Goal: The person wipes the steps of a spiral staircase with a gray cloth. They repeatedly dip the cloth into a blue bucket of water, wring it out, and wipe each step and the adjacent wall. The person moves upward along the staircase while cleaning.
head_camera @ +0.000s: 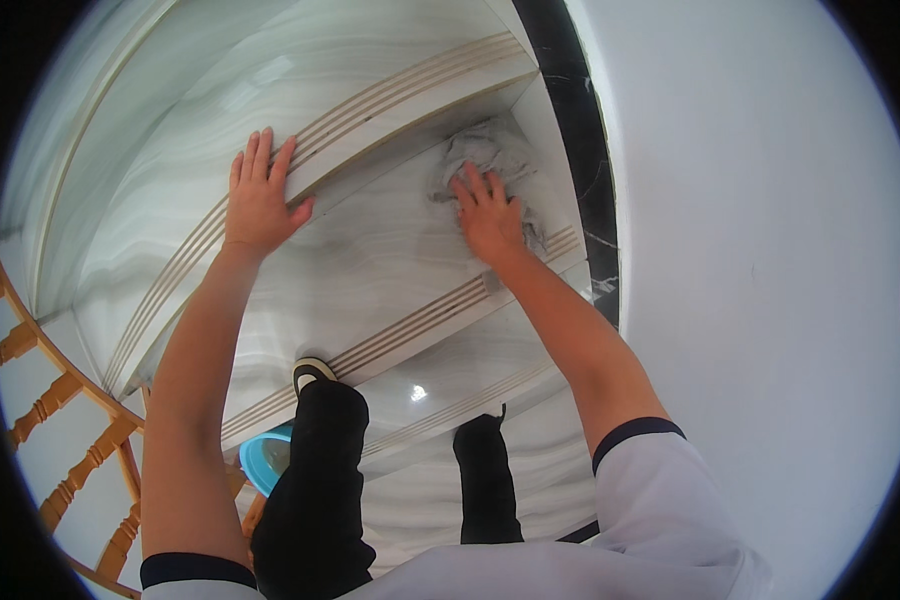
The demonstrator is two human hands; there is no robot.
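A crumpled grey cloth (487, 154) lies on a pale marble-look stair tread (375, 225), in the corner by the wall. My right hand (490, 214) presses on it with fingers spread, and part of the cloth shows past the wrist side. My left hand (262, 191) rests flat on the grooved edge (412, 82) of the step above, fingers pointing up the stairs and thumb held out. Nothing is in the left hand.
A light blue bucket (259, 457) stands at lower left, partly hidden by my leg. My shoe (313, 371) is on the lower step's grooved edge. A wooden baluster railing (67, 405) curves along the left. Black stone skirting (581, 142) borders the white wall (750, 225) at right.
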